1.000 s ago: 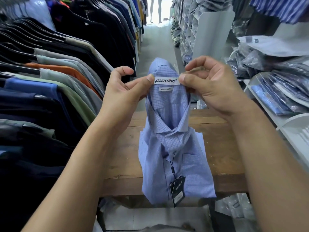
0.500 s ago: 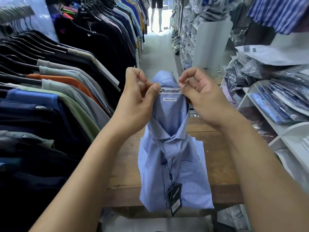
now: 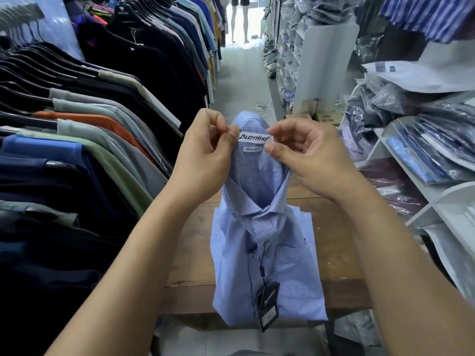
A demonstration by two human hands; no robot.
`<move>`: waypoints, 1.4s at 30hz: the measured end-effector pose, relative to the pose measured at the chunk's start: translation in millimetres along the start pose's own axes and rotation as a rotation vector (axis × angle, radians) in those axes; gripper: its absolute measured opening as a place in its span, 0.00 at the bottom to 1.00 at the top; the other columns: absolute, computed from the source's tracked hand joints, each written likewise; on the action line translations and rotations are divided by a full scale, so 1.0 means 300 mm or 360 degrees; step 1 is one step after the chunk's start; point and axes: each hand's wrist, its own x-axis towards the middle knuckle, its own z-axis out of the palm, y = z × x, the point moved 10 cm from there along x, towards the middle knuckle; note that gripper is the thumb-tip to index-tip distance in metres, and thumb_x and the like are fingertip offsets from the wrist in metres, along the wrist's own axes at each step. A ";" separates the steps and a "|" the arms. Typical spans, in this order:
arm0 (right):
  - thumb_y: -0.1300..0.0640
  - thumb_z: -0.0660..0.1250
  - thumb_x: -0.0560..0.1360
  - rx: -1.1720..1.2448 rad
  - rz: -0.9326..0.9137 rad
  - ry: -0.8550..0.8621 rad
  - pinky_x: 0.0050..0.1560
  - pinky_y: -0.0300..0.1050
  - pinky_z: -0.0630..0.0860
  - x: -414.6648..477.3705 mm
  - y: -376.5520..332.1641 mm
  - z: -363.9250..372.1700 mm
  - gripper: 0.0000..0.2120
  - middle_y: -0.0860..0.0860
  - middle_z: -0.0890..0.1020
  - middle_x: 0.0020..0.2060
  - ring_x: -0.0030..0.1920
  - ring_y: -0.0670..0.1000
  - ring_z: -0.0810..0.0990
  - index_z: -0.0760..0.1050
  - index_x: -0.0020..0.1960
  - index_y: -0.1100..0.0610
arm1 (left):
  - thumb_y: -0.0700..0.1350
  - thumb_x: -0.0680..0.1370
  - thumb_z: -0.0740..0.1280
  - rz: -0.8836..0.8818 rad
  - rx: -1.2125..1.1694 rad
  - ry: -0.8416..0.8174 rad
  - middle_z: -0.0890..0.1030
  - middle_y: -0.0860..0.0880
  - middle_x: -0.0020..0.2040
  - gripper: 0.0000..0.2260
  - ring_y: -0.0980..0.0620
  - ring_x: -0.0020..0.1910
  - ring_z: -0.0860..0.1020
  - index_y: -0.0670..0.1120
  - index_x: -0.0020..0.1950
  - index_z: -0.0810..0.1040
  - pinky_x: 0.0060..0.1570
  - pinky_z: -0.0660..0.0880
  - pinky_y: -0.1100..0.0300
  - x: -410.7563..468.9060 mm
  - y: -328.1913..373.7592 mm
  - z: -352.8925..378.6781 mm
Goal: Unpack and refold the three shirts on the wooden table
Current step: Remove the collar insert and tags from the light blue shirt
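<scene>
Being pinched at the collar (image 3: 253,163) by left hand (image 3: 205,156) and right hand (image 3: 313,156), the shirt (image 3: 282,265) is held. Limp, light cloth is expected.

Bare forearms rise from the lower corners to mid-frame; the left hand (image 3: 205,155) and right hand (image 3: 311,155), fingers curled, each pinch the raised collar of the light blue checked shirt (image 3: 257,173).

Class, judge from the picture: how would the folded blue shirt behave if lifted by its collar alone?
Probably floppy: the shirt drapes over the table edge. Likely light: the left hand and right hand hold its collar up with fingertip pinches.
</scene>
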 end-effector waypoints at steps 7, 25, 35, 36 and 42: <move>0.63 0.74 0.75 0.0062 0.0011 0.0065 0.52 0.39 0.80 0.005 0.009 -0.015 0.11 0.45 0.84 0.40 0.45 0.44 0.83 0.80 0.50 0.47 | 0.38 0.83 0.63 0.0064 0.0158 -0.0045 0.81 0.51 0.46 0.08 0.47 0.40 0.76 0.51 0.51 0.77 0.40 0.72 0.60 -0.007 0.005 0.016; 0.62 0.77 0.73 -0.0168 -0.0061 0.0136 0.49 0.38 0.80 -0.004 0.008 -0.062 0.10 0.46 0.84 0.40 0.41 0.42 0.81 0.81 0.48 0.48 | 0.50 0.77 0.70 0.0391 0.0597 0.0062 0.80 0.63 0.46 0.08 0.58 0.49 0.77 0.59 0.56 0.81 0.60 0.72 0.40 -0.010 0.041 0.003; 0.58 0.76 0.74 -0.0554 -0.0137 0.0112 0.53 0.41 0.79 0.003 -0.008 -0.045 0.10 0.42 0.82 0.41 0.45 0.42 0.81 0.81 0.53 0.49 | 0.49 0.80 0.69 0.0378 0.0836 0.0144 0.77 0.66 0.49 0.07 0.58 0.54 0.66 0.58 0.57 0.78 0.60 0.53 0.67 -0.012 0.022 0.002; 0.58 0.76 0.74 -0.0579 -0.0148 0.0109 0.53 0.41 0.78 0.003 -0.009 -0.044 0.10 0.42 0.82 0.42 0.45 0.41 0.81 0.82 0.53 0.50 | 0.49 0.80 0.69 0.0368 0.0837 0.0144 0.77 0.65 0.49 0.07 0.58 0.55 0.66 0.58 0.57 0.78 0.60 0.52 0.68 -0.012 0.020 0.001; 0.50 0.74 0.74 -0.0838 -0.0311 0.0101 0.58 0.43 0.73 0.010 -0.024 -0.035 0.07 0.44 0.79 0.45 0.52 0.48 0.77 0.81 0.52 0.47 | 0.49 0.80 0.69 0.0323 0.0867 0.0155 0.77 0.64 0.50 0.07 0.59 0.56 0.64 0.56 0.57 0.77 0.57 0.53 0.64 -0.005 0.007 -0.008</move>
